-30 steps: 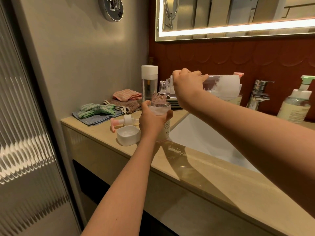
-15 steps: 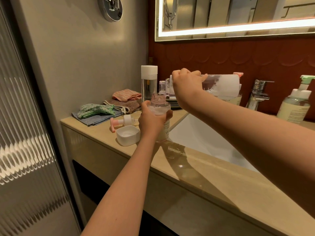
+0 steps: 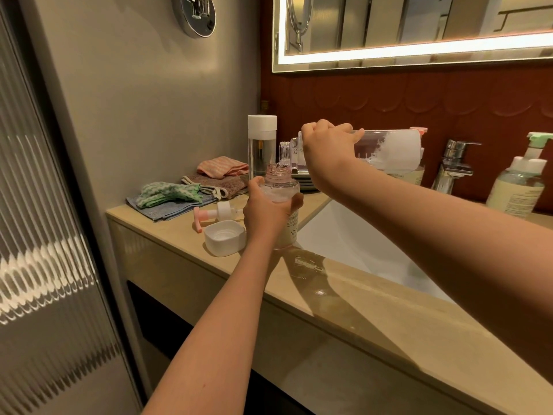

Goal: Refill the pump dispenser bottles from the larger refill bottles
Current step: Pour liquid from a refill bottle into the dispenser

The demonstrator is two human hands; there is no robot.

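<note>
**At a polished vanity counter (image 3: 344, 298), a refill bottle (image 3: 395, 151) is held tipped over an open dispenser**

A glossy beige stone top is seen running along a wall of dark red scalloped tiles (image 3: 389, 97), with a smooth white sink basin (image 3: 344, 235) sunk into it and an edge-lit mirror (image 3: 419, 25) hung above. A ribbed glass panel (image 3: 36, 235) fills the left side.

The pump dispenser bottle (image 3: 281, 190), a rounded clear plastic body with a pink threaded neck and no pump fitted, is gripped from behind by the left hand (image 3: 266, 214). Its fingers and thumb are wrapped round the shoulder. The base appears to be set on the counter just beside the basin's corner.

The refill bottle, a larger clear flat-sided container, is held almost level by the right hand (image 3: 326, 151), whose fingers are curled over its top edge. White foamy contents are gathered at its far end. Its ridged clear mouth is placed just above the dispenser's neck.

A pink and white pump head (image 3: 215, 214) is laid on its side on the counter, touching a squarish white cap (image 3: 224, 238) turned open side up. Behind these a tall clear cylinder with a white lid (image 3: 262, 145) is stood upright. Soft folded cloths (image 3: 167, 196) in green, blue, brown and pink are piled near the wall. A chrome tap (image 3: 452, 166) and a green-pumped bottle (image 3: 520, 187) are set beyond the basin.
</note>
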